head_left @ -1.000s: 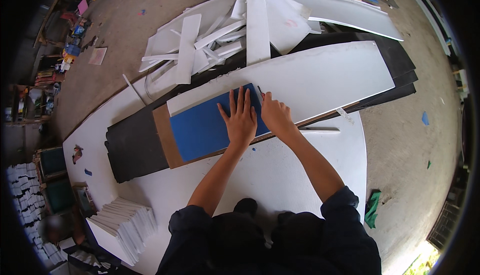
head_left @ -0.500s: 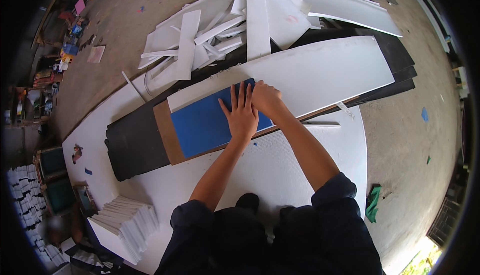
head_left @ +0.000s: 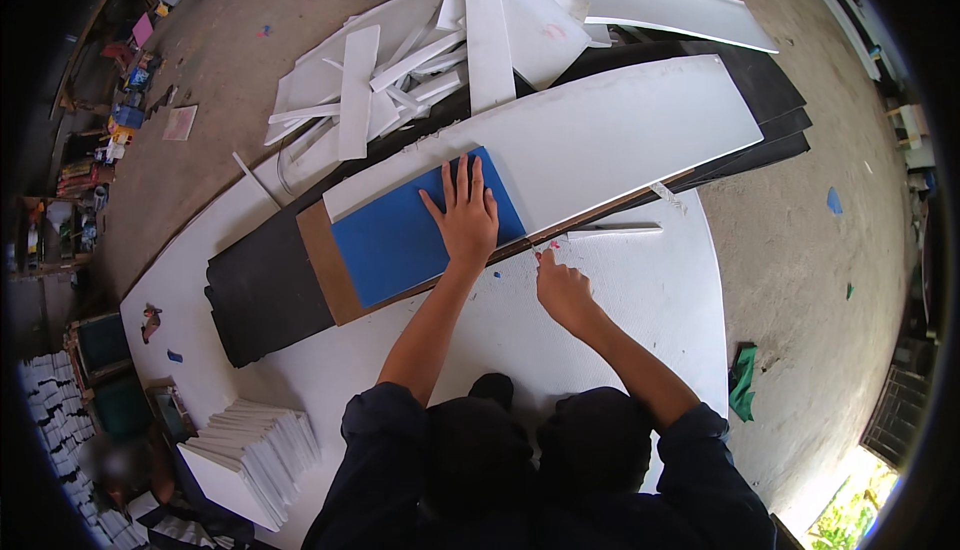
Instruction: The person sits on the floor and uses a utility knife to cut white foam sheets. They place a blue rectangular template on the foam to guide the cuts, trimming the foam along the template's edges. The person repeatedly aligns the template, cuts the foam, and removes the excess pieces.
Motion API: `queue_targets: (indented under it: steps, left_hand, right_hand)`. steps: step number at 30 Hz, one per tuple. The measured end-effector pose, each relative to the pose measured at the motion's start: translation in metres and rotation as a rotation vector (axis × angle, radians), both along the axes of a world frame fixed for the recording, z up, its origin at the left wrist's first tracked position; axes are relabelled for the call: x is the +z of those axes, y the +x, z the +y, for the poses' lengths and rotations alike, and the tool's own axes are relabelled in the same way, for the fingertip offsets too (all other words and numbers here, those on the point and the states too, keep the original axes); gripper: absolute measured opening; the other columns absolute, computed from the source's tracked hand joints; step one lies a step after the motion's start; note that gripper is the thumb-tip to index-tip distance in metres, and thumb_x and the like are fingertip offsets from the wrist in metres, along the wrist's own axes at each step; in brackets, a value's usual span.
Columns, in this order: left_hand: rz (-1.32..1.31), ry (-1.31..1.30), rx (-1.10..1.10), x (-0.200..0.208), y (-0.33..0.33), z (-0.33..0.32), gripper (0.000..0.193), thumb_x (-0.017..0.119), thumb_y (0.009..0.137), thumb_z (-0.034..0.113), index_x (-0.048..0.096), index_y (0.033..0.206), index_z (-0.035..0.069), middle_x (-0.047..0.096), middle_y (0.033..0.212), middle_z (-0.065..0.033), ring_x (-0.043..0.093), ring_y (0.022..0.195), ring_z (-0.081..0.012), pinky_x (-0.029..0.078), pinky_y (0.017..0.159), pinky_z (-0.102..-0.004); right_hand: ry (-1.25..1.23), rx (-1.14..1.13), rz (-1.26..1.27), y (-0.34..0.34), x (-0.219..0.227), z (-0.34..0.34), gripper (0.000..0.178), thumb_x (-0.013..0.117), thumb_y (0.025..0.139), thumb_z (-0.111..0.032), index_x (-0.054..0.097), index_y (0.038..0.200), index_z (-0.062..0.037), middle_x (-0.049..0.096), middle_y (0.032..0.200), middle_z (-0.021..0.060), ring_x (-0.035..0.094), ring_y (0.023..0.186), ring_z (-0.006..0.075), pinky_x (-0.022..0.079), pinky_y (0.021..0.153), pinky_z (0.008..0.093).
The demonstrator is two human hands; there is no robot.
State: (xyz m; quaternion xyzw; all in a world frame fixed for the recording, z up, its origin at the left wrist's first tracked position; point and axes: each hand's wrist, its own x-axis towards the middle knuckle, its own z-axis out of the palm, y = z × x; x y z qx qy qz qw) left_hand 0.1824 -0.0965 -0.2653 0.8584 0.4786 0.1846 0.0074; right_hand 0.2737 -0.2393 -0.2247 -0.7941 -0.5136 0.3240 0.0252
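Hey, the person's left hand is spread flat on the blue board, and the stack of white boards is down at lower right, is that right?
Not quite: the head view shows the stack of white boards at lower left. The left hand is spread flat on the blue board.

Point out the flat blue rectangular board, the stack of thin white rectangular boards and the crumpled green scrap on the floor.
Flat blue rectangular board point(head_left: 405, 237): head view, its upper face.
Stack of thin white rectangular boards point(head_left: 262, 453): head view, the layered edges.
Crumpled green scrap point(head_left: 741, 386): head view, its middle.
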Motion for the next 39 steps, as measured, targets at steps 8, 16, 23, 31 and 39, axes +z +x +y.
queue_targets:
  steps: [8,16,23,31,39]
  left_hand:
    - [-0.546,-0.193,0.13,0.01,-0.065,0.005,0.044,0.05,0.087,0.023,0.042,0.128,0.01,0.036,0.134,-0.0128,0.029,0.127,-0.0297,0.013,0.104,-0.0491]
    - [-0.257,-0.332,0.67,0.004,-0.18,-0.009,0.056,0.055,0.086,0.032,0.036,0.131,0.004,0.036,0.123,-0.0205,0.03,0.115,-0.0342,0.027,0.096,-0.0444]
    - [-0.23,-0.357,0.627,-0.008,-0.201,0.012,0.061,0.059,0.083,0.036,0.037,0.131,0.005,0.04,0.119,-0.0203,0.034,0.111,-0.0343,0.029,0.095,-0.0448]
    - [-0.345,-0.392,0.575,0.0,-0.188,0.062,0.081,0.071,0.07,0.045,0.037,0.129,0.001,0.039,0.119,-0.0212,0.037,0.111,-0.0357,0.032,0.094,-0.045]
    - [-0.344,-0.384,0.569,-0.009,-0.189,0.069,0.091,0.076,0.062,0.045,0.036,0.129,-0.002,0.038,0.121,-0.0226,0.038,0.113,-0.0364,0.034,0.093,-0.0446]
  right_hand:
    - [0.174,-0.21,0.257,0.027,0.03,0.0,0.019,0.037,0.094,-0.018,0.04,0.093,0.0007,0.059,0.067,0.0179,0.062,0.061,0.0329,0.048,0.051,0.0386]
    - [0.521,-0.366,0.557,0.018,0.005,0.047,0.017,0.042,0.093,-0.013,0.039,0.086,0.0023,0.057,0.075,0.0197,0.06,0.066,0.0305,0.045,0.057,0.033]
    - [0.597,-0.431,0.671,0.013,0.006,0.069,0.016,0.041,0.094,-0.012,0.04,0.087,0.0029,0.058,0.078,0.0229,0.059,0.069,0.0347,0.046,0.062,0.0332]
    - [0.813,-0.255,0.417,0.039,-0.021,0.132,0.02,0.047,0.089,-0.015,0.043,0.091,0.0044,0.055,0.079,0.0243,0.054,0.075,0.0437,0.042,0.064,0.0457]
    - [0.797,-0.131,0.465,0.075,-0.035,0.21,0.021,0.046,0.089,-0.018,0.047,0.086,0.0037,0.055,0.082,0.023,0.053,0.082,0.0408,0.041,0.072,0.0455]
